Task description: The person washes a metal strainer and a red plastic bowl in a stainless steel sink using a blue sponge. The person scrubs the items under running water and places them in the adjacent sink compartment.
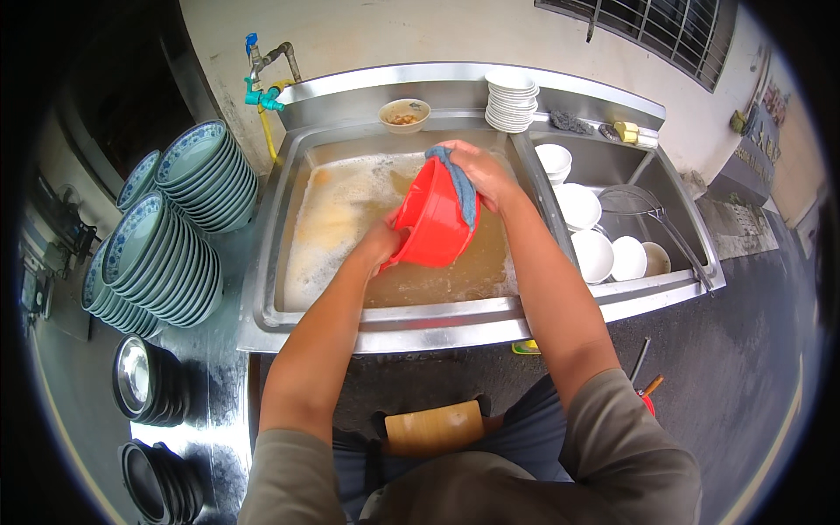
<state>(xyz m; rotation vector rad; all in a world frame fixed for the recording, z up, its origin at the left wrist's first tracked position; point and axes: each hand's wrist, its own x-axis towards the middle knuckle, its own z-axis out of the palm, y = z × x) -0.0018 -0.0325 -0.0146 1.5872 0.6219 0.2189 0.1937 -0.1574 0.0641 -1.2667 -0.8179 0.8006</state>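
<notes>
A red plastic basin (430, 226) is tilted on its side above the cloudy, foamy water of the large left sink bowl (400, 316). My left hand (384, 244) grips the basin at its lower left rim. At the upper right, my right hand (482, 172) presses a blue-grey cloth (464, 197) over the basin's rim and outer wall. The basin's inside is mostly turned away from view. Foam (328, 230) covers the left part of the water, and the right part is brownish.
Stacked patterned bowls (164, 262) and black dishes (154, 380) stand on the left metal table. A bowl with food scraps (405, 117) and stacked white dishes (510, 102) sit on the back ledge. White bowls (577, 207) and a wire strainer (633, 200) occupy the right sink. Teal tap (266, 98) at back left.
</notes>
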